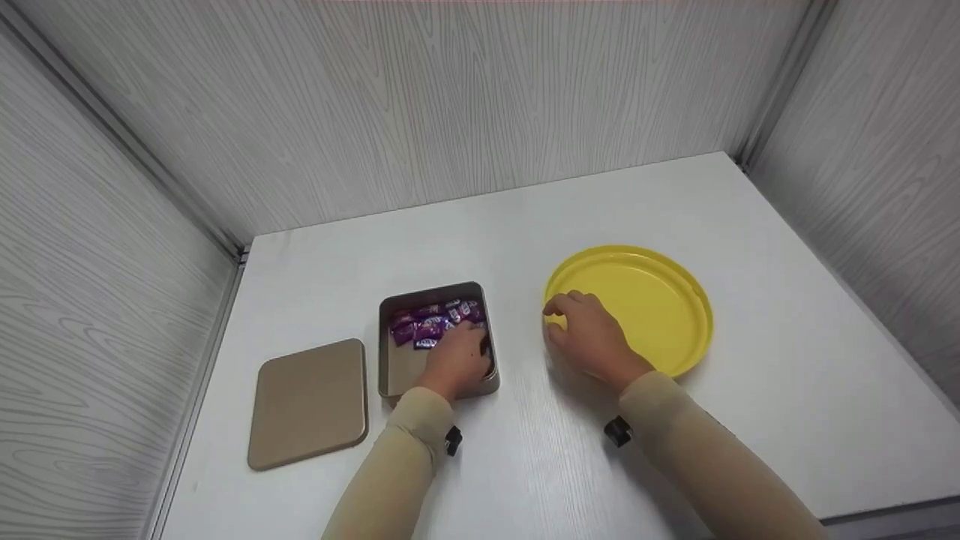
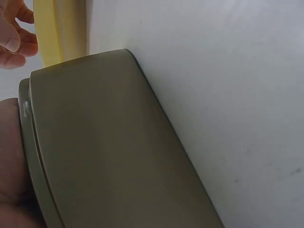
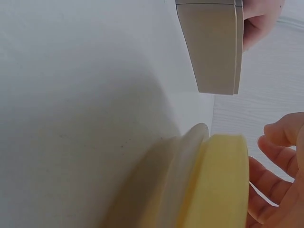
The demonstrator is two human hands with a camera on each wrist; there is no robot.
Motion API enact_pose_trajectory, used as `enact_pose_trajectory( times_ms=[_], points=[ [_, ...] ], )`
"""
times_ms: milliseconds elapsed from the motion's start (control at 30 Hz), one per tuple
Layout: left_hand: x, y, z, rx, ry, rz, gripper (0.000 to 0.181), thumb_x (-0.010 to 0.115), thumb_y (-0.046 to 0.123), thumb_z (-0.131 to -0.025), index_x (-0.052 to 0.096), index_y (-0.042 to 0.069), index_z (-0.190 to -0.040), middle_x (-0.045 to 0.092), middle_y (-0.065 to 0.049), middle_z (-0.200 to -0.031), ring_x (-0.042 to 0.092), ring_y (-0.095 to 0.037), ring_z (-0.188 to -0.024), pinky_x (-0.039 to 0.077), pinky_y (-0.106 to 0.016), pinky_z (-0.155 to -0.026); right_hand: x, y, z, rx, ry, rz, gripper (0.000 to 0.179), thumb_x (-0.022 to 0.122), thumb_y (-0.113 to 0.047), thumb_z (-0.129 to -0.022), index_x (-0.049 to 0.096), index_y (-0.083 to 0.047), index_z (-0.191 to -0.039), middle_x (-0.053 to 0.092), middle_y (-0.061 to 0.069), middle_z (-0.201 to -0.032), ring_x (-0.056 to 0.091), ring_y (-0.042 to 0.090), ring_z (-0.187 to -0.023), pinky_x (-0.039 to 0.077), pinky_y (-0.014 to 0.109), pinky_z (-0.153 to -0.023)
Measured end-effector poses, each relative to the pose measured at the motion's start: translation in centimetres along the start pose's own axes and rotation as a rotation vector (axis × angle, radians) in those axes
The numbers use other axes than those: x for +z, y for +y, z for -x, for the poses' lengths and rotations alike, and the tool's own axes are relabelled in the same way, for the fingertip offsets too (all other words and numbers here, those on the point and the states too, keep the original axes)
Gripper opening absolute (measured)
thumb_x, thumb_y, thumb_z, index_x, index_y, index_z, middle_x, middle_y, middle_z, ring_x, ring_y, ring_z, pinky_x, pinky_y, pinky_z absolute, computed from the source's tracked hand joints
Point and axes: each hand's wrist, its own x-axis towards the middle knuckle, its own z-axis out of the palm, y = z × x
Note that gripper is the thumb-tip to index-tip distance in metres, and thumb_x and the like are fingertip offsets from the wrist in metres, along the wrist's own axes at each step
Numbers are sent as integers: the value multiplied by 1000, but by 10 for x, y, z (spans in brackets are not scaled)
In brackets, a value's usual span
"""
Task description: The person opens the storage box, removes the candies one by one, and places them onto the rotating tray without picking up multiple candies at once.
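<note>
In the head view my left hand (image 1: 459,360) reaches down into a square brown tin (image 1: 381,352). Small purple wrapped candies (image 1: 429,328) lie in the tin's far part, and the fingertips are hidden among them or behind the hand. From the left wrist view, the tin's outer wall (image 2: 95,142) blocks most of that hand. Over the left rim of a round yellow plate (image 1: 652,315) hovers my right hand (image 1: 592,334). Its fingers are loosely bent, and the right wrist view shows nothing between fingers (image 3: 270,175) and thumb.
A flat square brown lid (image 1: 309,405) lies on the white table (image 1: 525,480), left of the tin. Pale wood-grain panels (image 1: 420,105) stand along the back and both sides. The plate sits a short way right of the tin.
</note>
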Motion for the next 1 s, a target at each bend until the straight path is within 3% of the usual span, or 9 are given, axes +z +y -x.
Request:
enact_pose_trajectory(
  times_ms=[133,333,633,767,867,1000],
  points=[
    [-2,1,-1,-34,0,-21,45,64,6,-88,63,3,-134,55,-16,-140,57,-33,-122,48,-51,-100,0,-1,0,18,-9,-2,23,58,-20,-97,67,-14,-117,61,2,-113,54,24,-110,46,43,-97],
    [-3,1,0,-54,39,-9,21,57,-4,-92,69,3,-107,63,-12,-113,64,-29,-100,53,-47,-88,0,-4,-1,-15,1,4,22,57,-19,-97,67,-12,-116,61,4,-112,54,26,-108,47,44,-94],
    [1,-9,0,-53,120,28,13,57,0,-94,67,6,-99,66,-10,-96,65,-29,-90,54,-45,-81,5,-8,0,-48,11,0,21,59,-16,-96,68,-11,-114,62,3,-108,55,26,-106,47,42,-91],
    [1,-13,2,-83,168,84,14,58,0,-93,68,7,-101,68,-8,-96,65,-26,-91,53,-44,-82,7,-10,2,-81,17,-10,21,61,-14,-94,69,-11,-113,63,4,-108,56,27,-106,49,43,-90],
    [-1,-14,6,-124,193,181,16,60,0,-93,68,8,-104,67,-5,-100,64,-23,-92,52,-42,-83,8,-12,3,-107,12,-19,21,62,-13,-93,70,-11,-112,64,5,-109,57,28,-107,50,44,-88],
    [-9,-11,12,-127,237,297,16,60,3,-94,68,9,-107,66,-4,-104,62,-22,-98,50,-41,-88,9,-18,3,-130,7,-5,23,64,-14,-93,69,-12,-116,65,4,-111,59,27,-106,50,42,-85]
  ],
)
